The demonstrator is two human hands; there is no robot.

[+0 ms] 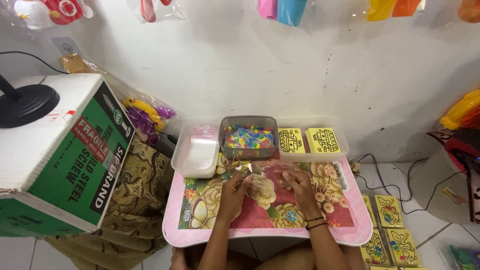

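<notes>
My left hand (234, 191) and my right hand (298, 184) rest over a small pink table (260, 235) with a flower print. Between them they hold a small clear plastic bag (260, 172), left fingers pinching one edge, right fingers at the other. Just beyond the hands stands a clear tub (248, 137) full of small bright multicoloured pieces. To its right, a clear tray (312, 141) holds yellow cards with black line drawings. To its left is a white tub (196, 152) with clear bags in it. My right wrist wears dark bands.
A large green and white cardboard box (60, 155) with a black lamp base on top stands at the left. Patterned cloth lies beneath it. More yellow picture cards (387, 230) lie on the floor at right, beside cables. Bagged toys hang on the white wall.
</notes>
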